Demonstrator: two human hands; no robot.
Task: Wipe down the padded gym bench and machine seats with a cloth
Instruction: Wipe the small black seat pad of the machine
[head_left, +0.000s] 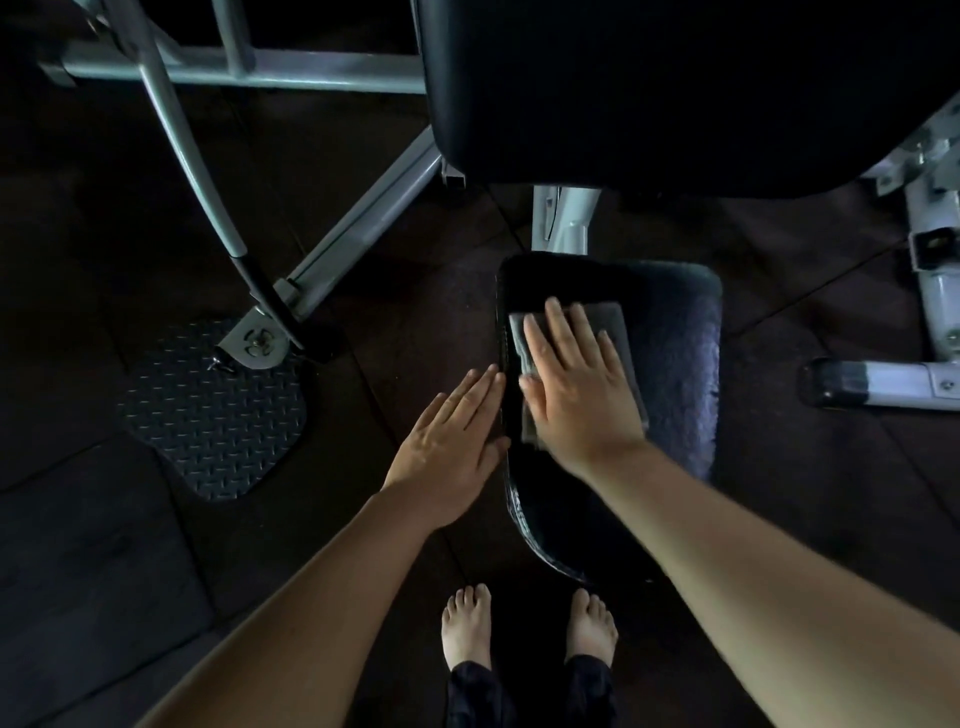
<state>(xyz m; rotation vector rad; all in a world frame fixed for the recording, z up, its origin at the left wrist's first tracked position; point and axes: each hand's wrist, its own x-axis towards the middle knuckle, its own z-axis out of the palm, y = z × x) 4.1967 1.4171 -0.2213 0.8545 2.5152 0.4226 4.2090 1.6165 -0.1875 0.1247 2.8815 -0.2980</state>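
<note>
Dim gym, dark rubber floor (130, 571): folded cloth (610, 319) sits on the machine seat pad (680, 374) under the flat, spread-fingered right hand (576, 389), left hand (447, 447) flat and empty at the pad's left edge; cloth looks light, limp, bunch-prone, so drive it by palm pressure.

No text, label or number can be read
</note>
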